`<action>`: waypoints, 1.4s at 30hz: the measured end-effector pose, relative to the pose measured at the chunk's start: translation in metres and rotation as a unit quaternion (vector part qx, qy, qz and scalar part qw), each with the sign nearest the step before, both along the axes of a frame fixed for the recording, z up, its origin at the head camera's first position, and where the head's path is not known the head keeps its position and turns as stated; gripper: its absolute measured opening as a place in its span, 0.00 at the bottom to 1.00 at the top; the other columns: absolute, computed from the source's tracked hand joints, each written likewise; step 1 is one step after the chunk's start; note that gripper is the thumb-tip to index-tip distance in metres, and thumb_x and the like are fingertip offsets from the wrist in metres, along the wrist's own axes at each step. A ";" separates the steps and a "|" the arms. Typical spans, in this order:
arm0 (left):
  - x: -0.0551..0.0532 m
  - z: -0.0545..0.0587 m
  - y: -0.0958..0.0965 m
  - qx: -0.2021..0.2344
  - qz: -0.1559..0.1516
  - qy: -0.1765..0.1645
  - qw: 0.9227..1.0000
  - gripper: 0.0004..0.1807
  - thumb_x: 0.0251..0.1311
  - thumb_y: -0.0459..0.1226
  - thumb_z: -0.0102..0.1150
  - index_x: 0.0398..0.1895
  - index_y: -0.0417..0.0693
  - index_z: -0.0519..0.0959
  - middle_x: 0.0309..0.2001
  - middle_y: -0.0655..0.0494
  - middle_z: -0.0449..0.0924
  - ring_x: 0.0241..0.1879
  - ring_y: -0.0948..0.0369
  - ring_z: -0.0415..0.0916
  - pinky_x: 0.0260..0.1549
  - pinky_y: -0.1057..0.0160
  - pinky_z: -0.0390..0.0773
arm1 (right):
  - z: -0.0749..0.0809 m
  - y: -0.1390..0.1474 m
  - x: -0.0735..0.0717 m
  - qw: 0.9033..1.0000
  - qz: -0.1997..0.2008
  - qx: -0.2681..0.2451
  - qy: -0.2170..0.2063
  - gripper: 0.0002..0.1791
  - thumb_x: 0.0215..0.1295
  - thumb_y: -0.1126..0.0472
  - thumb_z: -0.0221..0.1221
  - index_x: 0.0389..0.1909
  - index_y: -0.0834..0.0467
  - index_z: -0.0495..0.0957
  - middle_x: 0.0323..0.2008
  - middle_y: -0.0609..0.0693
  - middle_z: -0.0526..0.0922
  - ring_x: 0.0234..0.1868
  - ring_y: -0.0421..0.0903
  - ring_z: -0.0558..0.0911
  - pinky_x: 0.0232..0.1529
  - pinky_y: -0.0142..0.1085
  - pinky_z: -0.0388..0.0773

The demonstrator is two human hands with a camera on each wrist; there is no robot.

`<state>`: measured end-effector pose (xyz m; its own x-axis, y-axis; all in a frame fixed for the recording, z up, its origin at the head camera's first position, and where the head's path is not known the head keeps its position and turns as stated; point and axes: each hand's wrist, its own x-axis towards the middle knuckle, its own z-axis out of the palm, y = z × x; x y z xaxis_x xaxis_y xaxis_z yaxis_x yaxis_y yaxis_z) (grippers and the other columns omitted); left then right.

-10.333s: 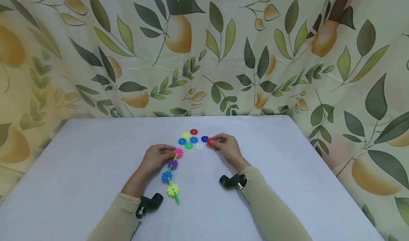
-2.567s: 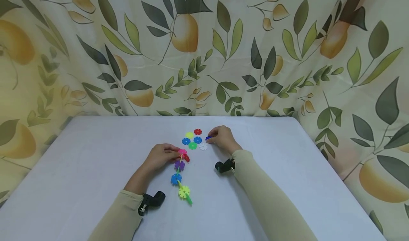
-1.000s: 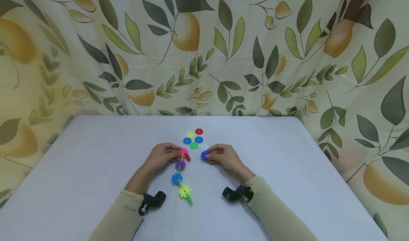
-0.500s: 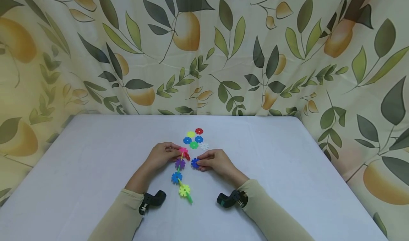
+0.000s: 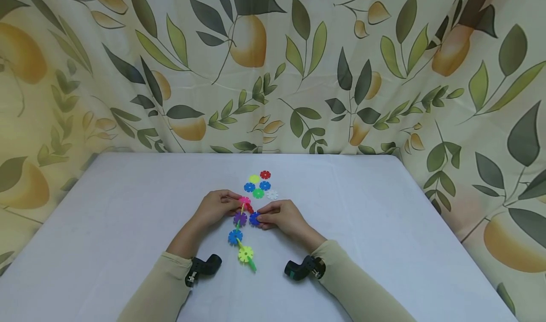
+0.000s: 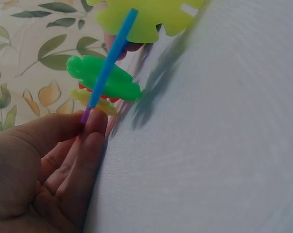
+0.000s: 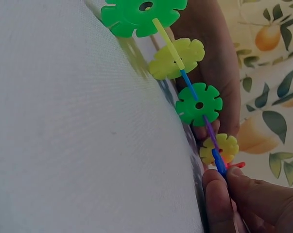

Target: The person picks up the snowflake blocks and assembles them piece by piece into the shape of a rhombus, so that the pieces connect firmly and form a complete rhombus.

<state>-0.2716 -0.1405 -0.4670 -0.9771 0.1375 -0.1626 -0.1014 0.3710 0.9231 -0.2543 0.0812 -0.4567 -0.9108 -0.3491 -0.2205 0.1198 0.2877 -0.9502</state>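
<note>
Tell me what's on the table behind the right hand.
Beyond the right hand lie a white disc, a green disc, two blue discs, a yellow disc and a red disc. The tabletop covered by the hand cannot be seen.

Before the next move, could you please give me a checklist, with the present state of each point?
1. Left hand holds the chain by its pink disc: ok.
2. Right hand pinches the dark blue disc: ok.
3. Dark blue disc is close to the red disc on the chain: ok.
4. Their slots are joined: cannot tell, fingers and angle hide it.
5. Loose discs lie apart from both hands: ok.
</note>
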 end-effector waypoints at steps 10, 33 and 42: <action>0.000 0.000 0.000 0.007 0.000 0.001 1.000 0.12 0.63 0.38 0.63 0.47 0.40 0.83 0.35 0.51 0.87 0.33 0.63 0.83 0.38 0.65 0.84 | 0.002 -0.001 0.003 1.000 -0.023 -0.006 -0.009 0.11 0.64 0.67 0.63 0.46 0.68 0.83 0.36 0.59 0.88 0.30 0.44 0.87 0.37 0.36 0.85; 0.002 0.000 0.006 -0.019 0.013 0.010 1.000 0.09 0.60 0.37 0.67 0.41 0.42 0.84 0.35 0.53 0.87 0.33 0.63 0.82 0.39 0.65 0.82 | 0.007 -0.011 0.006 0.998 -0.068 0.005 -0.013 0.10 0.62 0.69 0.64 0.43 0.68 0.84 0.33 0.57 0.88 0.26 0.42 0.86 0.36 0.34 0.85; 0.002 0.002 0.004 -0.037 0.001 0.006 0.999 0.11 0.61 0.39 0.66 0.42 0.42 0.84 0.36 0.53 0.88 0.34 0.63 0.83 0.40 0.64 0.82 | 0.004 -0.009 0.004 0.997 -0.069 0.019 -0.011 0.11 0.62 0.66 0.65 0.44 0.66 0.85 0.33 0.57 0.88 0.27 0.41 0.86 0.35 0.33 0.84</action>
<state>-0.2692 -0.1364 -0.4648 -0.9793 0.1230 -0.1609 -0.0920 0.4377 0.8944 -0.2502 0.0718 -0.4527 -0.9443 -0.2116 -0.2522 0.1817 0.3037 -0.9353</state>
